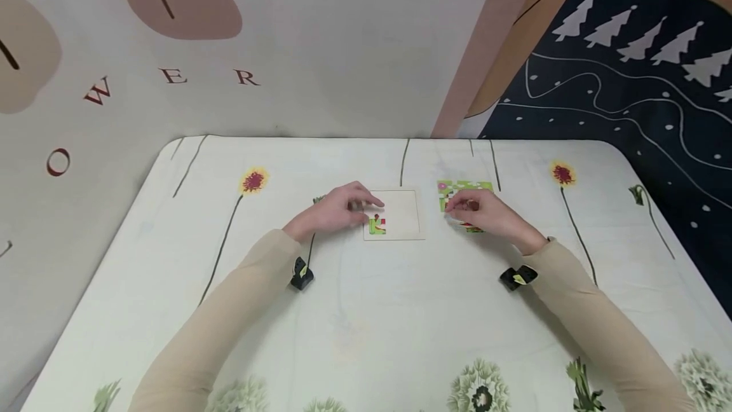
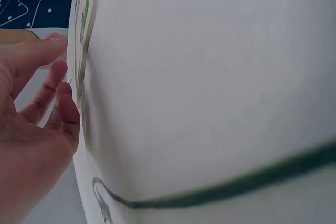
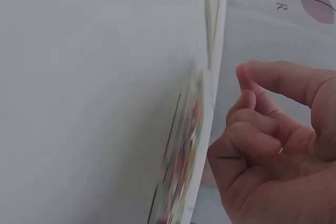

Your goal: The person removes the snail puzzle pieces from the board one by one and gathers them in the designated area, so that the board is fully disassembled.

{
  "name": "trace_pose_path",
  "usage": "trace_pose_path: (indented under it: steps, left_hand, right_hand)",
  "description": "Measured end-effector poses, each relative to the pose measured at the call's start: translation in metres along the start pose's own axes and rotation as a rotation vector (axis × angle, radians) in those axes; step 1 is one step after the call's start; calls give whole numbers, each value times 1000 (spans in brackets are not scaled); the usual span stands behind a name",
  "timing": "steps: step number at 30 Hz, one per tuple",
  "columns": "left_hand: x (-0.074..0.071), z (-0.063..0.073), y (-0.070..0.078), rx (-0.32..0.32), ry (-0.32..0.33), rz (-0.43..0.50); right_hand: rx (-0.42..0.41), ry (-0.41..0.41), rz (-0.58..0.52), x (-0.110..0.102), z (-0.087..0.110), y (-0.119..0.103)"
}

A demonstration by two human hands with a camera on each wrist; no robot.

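A pale, shallow rectangular puzzle tray (image 1: 401, 213) lies mid-table, with one green-and-red puzzle piece (image 1: 377, 226) in its lower left corner. Over the tray's left edge is my left hand (image 1: 342, 207), its fingers loosely bent and nothing visible between them. My right hand (image 1: 481, 210) is above a group of colourful puzzle pieces (image 1: 457, 185) to the right of the tray, partly covering them. In the right wrist view its thumb and forefinger tips meet, other fingers curled. A pale patch shows by these fingertips in the head view; whether they pinch a piece I cannot tell.
A white cloth (image 1: 366, 310) printed with flowers and stems covers the table. Behind it stands a pale wall (image 1: 343, 49) with printed letters. A dark cloth (image 1: 646, 100) with white trees hangs at the right. Both wrists carry small black cameras.
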State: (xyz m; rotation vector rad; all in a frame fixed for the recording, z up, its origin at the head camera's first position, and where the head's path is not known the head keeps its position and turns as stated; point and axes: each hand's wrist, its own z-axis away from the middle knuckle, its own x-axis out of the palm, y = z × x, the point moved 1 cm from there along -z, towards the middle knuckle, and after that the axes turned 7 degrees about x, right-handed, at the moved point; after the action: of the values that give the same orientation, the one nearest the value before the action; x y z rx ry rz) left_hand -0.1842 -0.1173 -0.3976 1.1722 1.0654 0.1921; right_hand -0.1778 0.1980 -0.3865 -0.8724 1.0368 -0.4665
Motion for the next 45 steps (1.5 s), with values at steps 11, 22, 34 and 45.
trace_pose_path:
  steps: [11, 22, 34, 45]
  left_hand:
    - [-6, -3, -15, -42, 33, -9]
    - [-6, -5, -19, -50, -19, -33]
    - [-7, -4, -18, -62, -22, -20]
    - [-8, -5, -19, -65, -32, -20]
  right_hand:
    - [-25, -38, -41, 21, -16, -18]
    - [-57, -94, -32, 39, -26, -37]
    - [-69, -166, -36, 57, -35, -51]
    - [-36, -200, 51, 72, -46, -55]
